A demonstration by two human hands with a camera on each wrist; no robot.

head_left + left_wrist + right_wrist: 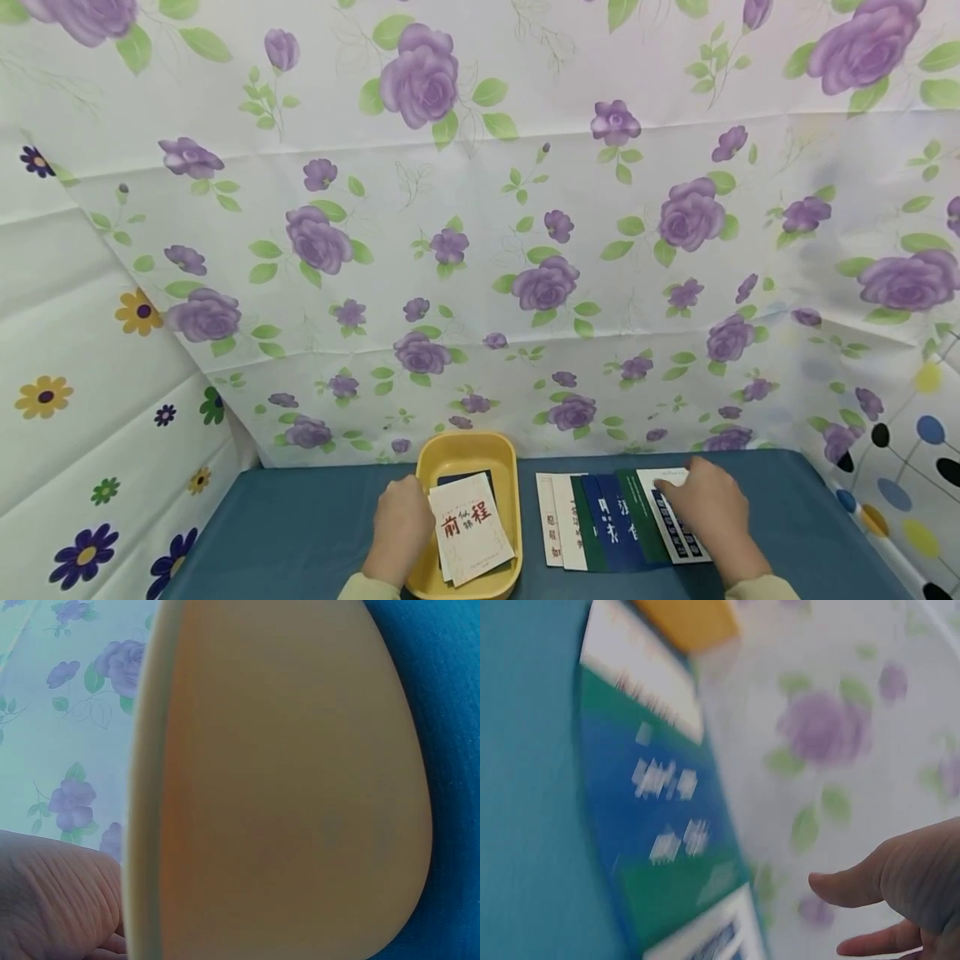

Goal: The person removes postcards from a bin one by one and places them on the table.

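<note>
My left hand (403, 525) grips the left rim of a yellow plastic tub (512, 500), its fingers partly hidden. In the left wrist view the tub's wall (300, 780) fills the middle, with the left hand (60, 900) behind its rim. A cream card (472, 546) with red and black characters lies on other cards in the tub. To the right, several cards overlap in a fanned row, including a blue card (611, 533). Over the white card (667, 525) at the row's right end is my right hand (708, 504). Its thumb and fingers (847, 889) are spread apart in the right wrist view.
A blue-green cloth (300, 525) covers the table. Behind it hangs a white sheet with purple flowers (543, 283). Patterned sheets also close in the left side (75, 467) and the right side (900, 450).
</note>
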